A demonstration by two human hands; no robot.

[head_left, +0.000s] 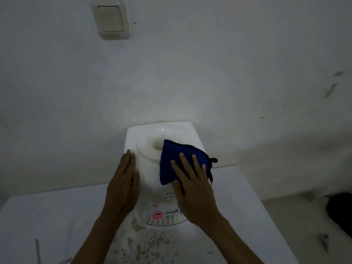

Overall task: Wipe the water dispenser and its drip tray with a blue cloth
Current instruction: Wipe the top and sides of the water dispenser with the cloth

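Right hand (192,180) flat on blue cloth (175,161) – atop water dispenser (148,168)

Two bare forearms are seen, entering from the near edge. No sleeve is worn on either arm as far as the frame shows. The left hand (122,184) and the right hand (192,184) are uncovered: no glove, ring, watch or bracelet is visible. The fingers are slender and the nails are kept short.
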